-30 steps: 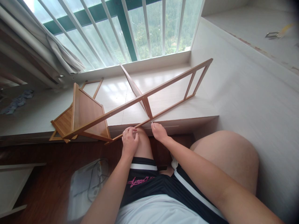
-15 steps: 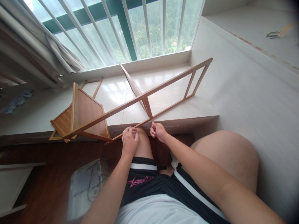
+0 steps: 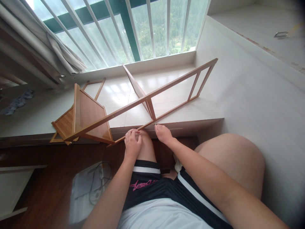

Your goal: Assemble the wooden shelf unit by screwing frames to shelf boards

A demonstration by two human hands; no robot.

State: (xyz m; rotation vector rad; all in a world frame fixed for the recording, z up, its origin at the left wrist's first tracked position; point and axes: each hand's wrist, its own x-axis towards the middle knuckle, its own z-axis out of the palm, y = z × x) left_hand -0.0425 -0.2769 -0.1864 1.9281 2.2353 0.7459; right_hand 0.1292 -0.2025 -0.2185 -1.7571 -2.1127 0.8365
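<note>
Above a bent knee (image 3: 147, 144), two hands meet a wooden frame (image 3: 126, 109).
The left hand (image 3: 132, 143) curls on the knee by the low rail (image 3: 120, 139), maybe to steady it; I can't tell if it grips. The right hand (image 3: 164, 134) pinches a thin metal stick (image 3: 155, 123) up to the joint (image 3: 154, 120). The frame lies across the white ledge (image 3: 202, 109), its joint near the edge, probably for easy reach. Behind is the window (image 3: 159, 31).

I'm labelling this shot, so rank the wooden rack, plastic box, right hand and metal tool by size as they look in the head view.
1. Wooden rack
2. Plastic box, partly hidden
3. Right hand
4. Metal tool, only a thin bit showing
</note>
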